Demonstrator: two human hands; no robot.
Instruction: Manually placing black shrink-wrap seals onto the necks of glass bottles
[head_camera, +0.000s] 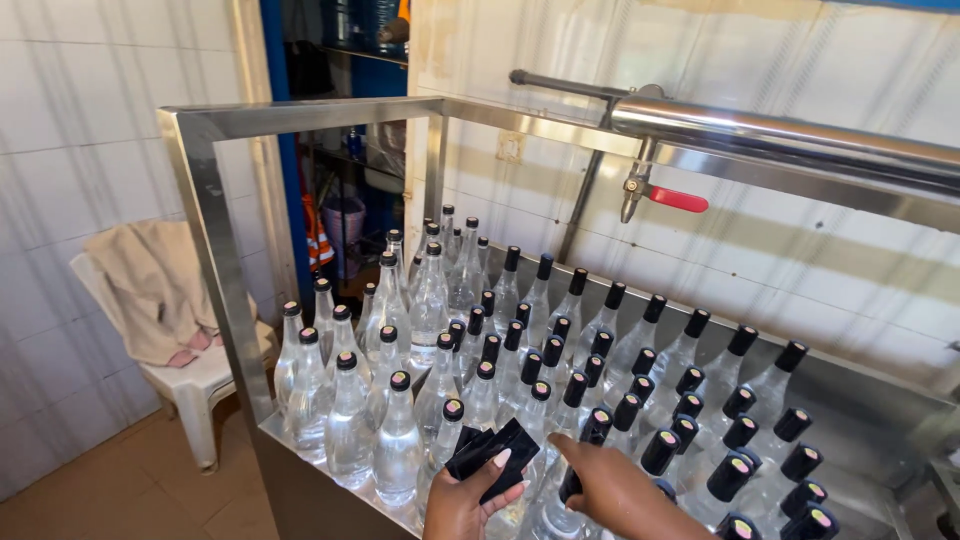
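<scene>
My left hand (462, 503) holds a small stack of flat black sleeves (492, 452) at the bottom middle. My right hand (612, 487) reaches forward beside it, its fingers on the black neck of a clear bottle (590, 433). Several clear glass bottles (400, 440) with black caps stand packed together on a stainless steel table (880, 420). The bottles nearest the back have bare black caps; many near the right carry long black neck sleeves (740, 345).
A steel frame (215, 240) rises around the table. A steel pipe (780, 135) with a red-handled valve (676, 198) runs along the tiled wall. A white plastic chair (195, 385) with a beige cloth (150, 285) stands left. A doorway opens behind.
</scene>
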